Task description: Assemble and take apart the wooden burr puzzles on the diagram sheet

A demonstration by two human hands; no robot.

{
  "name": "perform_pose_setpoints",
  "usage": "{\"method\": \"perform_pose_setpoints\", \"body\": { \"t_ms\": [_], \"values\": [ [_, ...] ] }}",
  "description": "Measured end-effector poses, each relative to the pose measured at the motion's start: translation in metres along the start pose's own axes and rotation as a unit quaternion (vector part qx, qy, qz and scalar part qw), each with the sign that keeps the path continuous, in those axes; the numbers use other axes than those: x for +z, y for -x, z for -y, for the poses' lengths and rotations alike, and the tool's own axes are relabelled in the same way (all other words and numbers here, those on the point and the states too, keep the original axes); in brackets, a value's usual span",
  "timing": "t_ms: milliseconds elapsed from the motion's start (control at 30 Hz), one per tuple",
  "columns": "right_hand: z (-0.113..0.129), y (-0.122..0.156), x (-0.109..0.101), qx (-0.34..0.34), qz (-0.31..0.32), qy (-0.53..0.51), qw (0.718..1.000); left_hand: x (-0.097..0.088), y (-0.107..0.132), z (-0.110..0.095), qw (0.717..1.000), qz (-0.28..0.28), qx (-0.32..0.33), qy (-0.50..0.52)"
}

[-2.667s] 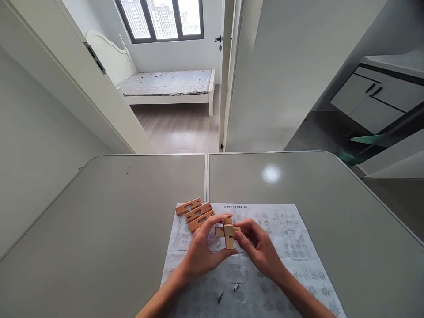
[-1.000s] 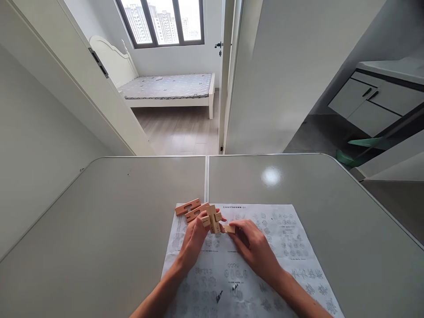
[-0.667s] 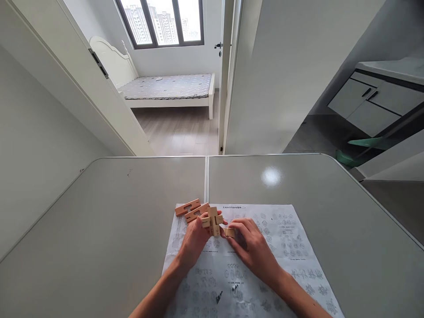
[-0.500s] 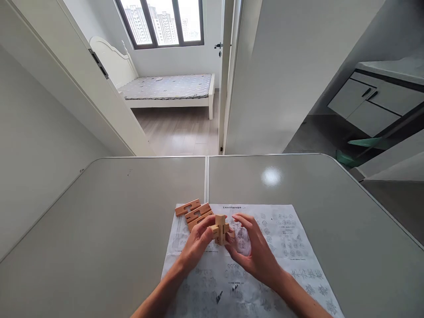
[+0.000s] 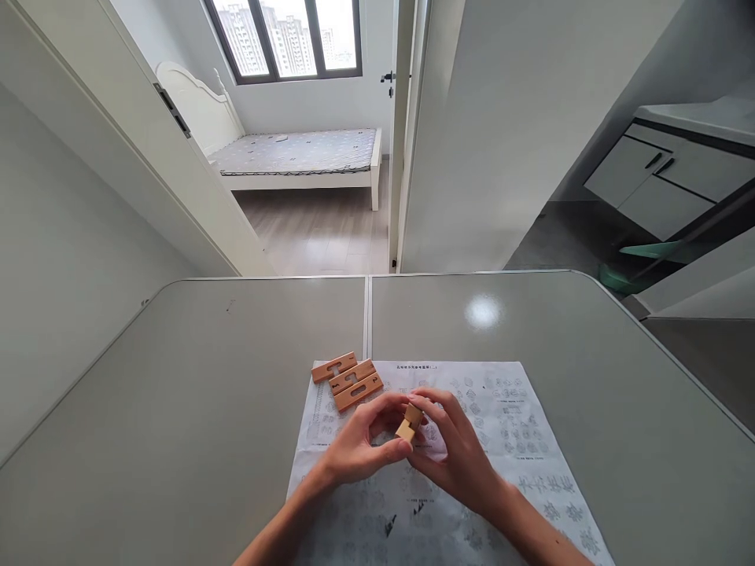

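Between my two hands is a small cluster of pale wooden puzzle blocks (image 5: 409, 424), tilted and partly hidden by my fingers. My left hand (image 5: 369, 440) curls round it from the left, thumb along the near side. From the right, my right hand (image 5: 451, 436) grips it with thumb and fingers closed on it. Beyond my left hand lie several reddish-brown notched wooden puzzle pieces (image 5: 359, 391), side by side at a slant, with dark marks on them. Under everything is a printed paper sheet (image 5: 519, 503) covered in small diagrams.
The sheet lies on a grey table (image 5: 177, 409) with a pale seam (image 5: 369, 314) running away from me. Past the far edge are an open doorway, a bed (image 5: 300, 153) and a window (image 5: 289, 39). White cabinets (image 5: 666, 173) stand at the far right.
The pale block cluster has turned from upright to tilted and shifted slightly right and nearer. My right hand has closed onto it, and my left hand has moved right with it.
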State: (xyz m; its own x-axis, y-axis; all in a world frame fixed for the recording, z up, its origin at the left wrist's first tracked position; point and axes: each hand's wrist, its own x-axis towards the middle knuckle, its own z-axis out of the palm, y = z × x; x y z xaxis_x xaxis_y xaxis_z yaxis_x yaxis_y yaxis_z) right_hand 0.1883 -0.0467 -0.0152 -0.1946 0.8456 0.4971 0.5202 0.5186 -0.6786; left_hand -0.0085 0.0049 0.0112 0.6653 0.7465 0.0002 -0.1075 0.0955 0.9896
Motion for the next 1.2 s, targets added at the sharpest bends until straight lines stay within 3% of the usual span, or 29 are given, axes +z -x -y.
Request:
{"method": "perform_pose_setpoints", "body": {
  "t_ms": [267,633,1200],
  "values": [
    [0.003,-0.003,-0.003,-0.028,0.005,0.02,0.999,0.002,-0.002,-0.009,0.999,0.012,-0.012,0.037],
    [-0.001,-0.001,-0.002,-0.052,0.008,-0.001,0.999,-0.001,-0.003,-0.012,0.99,0.073,-0.036,0.111],
    [0.001,0.0,-0.001,-0.059,0.014,-0.006,0.998,-0.01,0.001,-0.01,0.99,0.082,-0.085,0.081]
  ]
}}
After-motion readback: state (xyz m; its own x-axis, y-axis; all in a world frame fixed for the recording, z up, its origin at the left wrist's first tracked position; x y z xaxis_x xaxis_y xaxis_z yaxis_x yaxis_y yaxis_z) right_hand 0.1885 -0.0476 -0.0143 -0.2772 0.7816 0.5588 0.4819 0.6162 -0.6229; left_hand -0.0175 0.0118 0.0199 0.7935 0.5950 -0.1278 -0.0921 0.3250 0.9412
